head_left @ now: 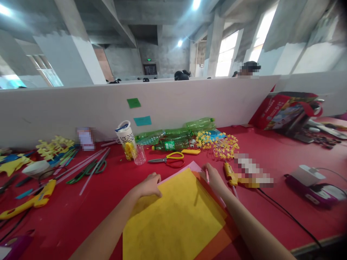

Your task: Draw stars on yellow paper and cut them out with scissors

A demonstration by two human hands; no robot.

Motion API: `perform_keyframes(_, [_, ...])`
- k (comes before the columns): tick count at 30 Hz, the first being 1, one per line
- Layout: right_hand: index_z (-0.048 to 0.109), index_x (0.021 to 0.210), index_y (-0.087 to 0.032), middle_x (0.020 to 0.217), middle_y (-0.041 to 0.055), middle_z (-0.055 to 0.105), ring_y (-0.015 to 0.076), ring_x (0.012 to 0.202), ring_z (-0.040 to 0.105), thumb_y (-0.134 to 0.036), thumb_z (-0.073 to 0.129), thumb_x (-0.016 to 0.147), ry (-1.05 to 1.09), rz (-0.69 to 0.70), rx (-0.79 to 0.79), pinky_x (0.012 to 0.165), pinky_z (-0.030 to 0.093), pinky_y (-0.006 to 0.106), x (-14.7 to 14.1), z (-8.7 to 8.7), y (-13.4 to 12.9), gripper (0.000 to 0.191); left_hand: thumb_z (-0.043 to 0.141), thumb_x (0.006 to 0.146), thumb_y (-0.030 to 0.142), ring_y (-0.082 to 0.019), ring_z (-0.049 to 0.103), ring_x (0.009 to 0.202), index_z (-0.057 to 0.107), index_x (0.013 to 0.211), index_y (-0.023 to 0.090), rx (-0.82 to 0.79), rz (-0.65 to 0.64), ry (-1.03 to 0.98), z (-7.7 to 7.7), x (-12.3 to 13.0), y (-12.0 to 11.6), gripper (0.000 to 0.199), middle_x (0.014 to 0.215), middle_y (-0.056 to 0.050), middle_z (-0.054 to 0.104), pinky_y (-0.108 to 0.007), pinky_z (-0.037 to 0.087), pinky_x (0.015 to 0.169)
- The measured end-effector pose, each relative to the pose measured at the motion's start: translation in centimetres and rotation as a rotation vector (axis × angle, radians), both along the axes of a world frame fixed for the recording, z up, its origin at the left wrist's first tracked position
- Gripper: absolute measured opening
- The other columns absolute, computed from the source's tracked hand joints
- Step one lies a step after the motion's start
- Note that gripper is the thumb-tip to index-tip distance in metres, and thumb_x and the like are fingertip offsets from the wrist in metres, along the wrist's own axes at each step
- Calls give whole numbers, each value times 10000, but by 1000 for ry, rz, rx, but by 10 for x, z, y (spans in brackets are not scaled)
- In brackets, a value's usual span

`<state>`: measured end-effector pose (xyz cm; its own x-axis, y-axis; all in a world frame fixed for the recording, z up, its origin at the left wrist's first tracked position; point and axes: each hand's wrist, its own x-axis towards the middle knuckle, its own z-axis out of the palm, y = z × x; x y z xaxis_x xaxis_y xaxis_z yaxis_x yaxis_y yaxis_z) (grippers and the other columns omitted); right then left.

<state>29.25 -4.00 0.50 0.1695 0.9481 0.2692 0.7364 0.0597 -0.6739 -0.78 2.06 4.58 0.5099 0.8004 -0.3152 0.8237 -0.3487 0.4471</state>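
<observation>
Here we are at the red table (260,216), the yellow sheet (176,213) right in front of us, an orange sheet (217,242) and a pink sheet (193,166) showing from under it. Our left hand (149,186) presses the upper left edge, thumb on the yellow, fingers bent. Our right hand (213,177) is at the other upper edge, pinching a slim pink stick (207,174). Just beyond lie the scissors (170,159); a yellow glue gun (231,174) sits right of that hand.

Head-worn camera looks forward and down, close.
</observation>
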Motion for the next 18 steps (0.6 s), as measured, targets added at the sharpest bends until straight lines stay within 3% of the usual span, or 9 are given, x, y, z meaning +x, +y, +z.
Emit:
perform_keyframes(5, [474, 812, -193, 797, 77, 611, 233, 734, 570, -210, 510, 731, -42, -16, 50, 647, 398, 307, -1, 1, -2, 91, 678, 516, 260, -211, 549, 802, 508, 914, 203, -86, 22, -53, 0, 3, -11, 437, 904, -18, 576, -241, 366, 578])
perform_keyframes(8, [479, 832, -193, 807, 76, 597, 232, 736, 558, -209, 516, 737, -61, -4, 84, 646, 400, 308, 1, -1, -7, 103, 690, 499, 243, -232, 588, 754, 566, 871, 185, -157, 43, -84, -2, 5, -13, 396, 852, -30, 626, -244, 373, 536])
perform_keyframes(11, [477, 802, -196, 732, 55, 569, 222, 685, 535, -230, 514, 757, -63, -10, 114, 624, 399, 309, 3, -1, -12, 68, 669, 493, 192, -260, 608, 763, 619, 791, 173, -193, 39, -149, 0, 8, -14, 303, 844, -41, 655, -259, 399, 550])
perform_keyframes(13, [476, 815, -198, 735, 48, 556, 220, 690, 525, -241, 496, 781, -52, -27, 149, 635, 404, 315, 3, 3, -16, 58, 637, 526, 176, -265, 611, 836, 628, 869, 178, -198, 36, -227, 4, 10, -17, 344, 929, -42, 664, -263, 428, 607])
perform_keyframes(18, [498, 911, -205, 1001, 109, 528, 289, 974, 459, -244, 540, 777, -21, -53, 256, 841, 363, 405, -7, 22, -24, 145, 553, 646, 194, -253, 624, 922, 544, 1127, 166, -278, 78, -412, 8, 7, -31, 483, 1094, -63, 647, -288, 482, 695])
